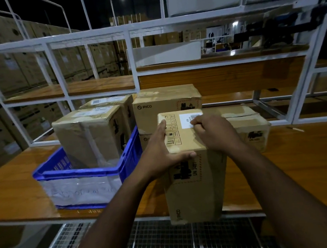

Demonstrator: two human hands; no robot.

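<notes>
A tall brown cardboard box point(194, 187) stands upright at the front edge of the wooden table point(297, 164). My left hand point(159, 153) grips its top left corner, with the thumb along the front edge and the fingers over the top. My right hand point(213, 132) lies on the box top. Its curled fingers pinch at the edge of a white barcode label point(187, 120) stuck there.
A blue crate point(84, 171) at the left holds two taped boxes point(90, 134). Stacked PICO boxes point(163, 106) stand behind the held box, with another box point(252, 129) at its right. A white metal rack point(131, 60) with wooden shelves rises behind. Wire mesh point(167, 239) lies below the table edge.
</notes>
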